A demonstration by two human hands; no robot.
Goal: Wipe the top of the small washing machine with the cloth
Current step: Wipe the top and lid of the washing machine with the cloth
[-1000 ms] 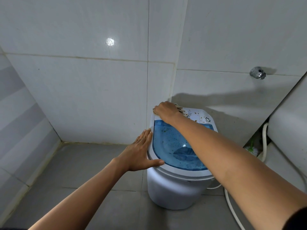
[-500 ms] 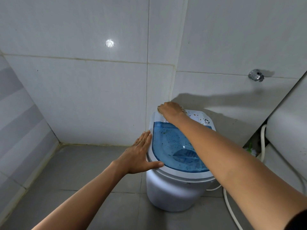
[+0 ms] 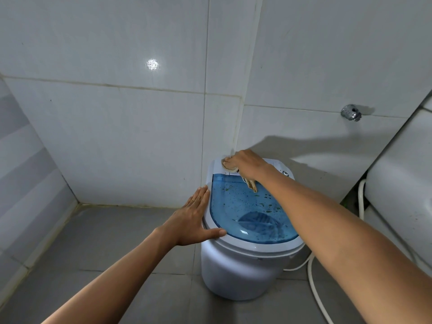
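Note:
A small white washing machine (image 3: 238,272) stands on the floor in the corner, with a translucent blue lid (image 3: 243,211) speckled with dark green bits. My right hand (image 3: 247,163) presses a beige striped cloth (image 3: 228,166) onto the white control panel at the back left of the top; a strip of the cloth hangs over the lid's far edge. My left hand (image 3: 191,222) lies flat, fingers together, against the left rim of the machine, thumb resting on the rim.
Pale tiled walls meet in a corner just behind the machine. A chrome tap (image 3: 350,112) sticks out of the right wall. A white hose (image 3: 314,288) runs along the grey floor at right, beside a large white appliance (image 3: 402,183).
My right hand has slid the cloth along the back panel, and a strip of cloth now hangs over the lid. My left hand has stayed on the rim.

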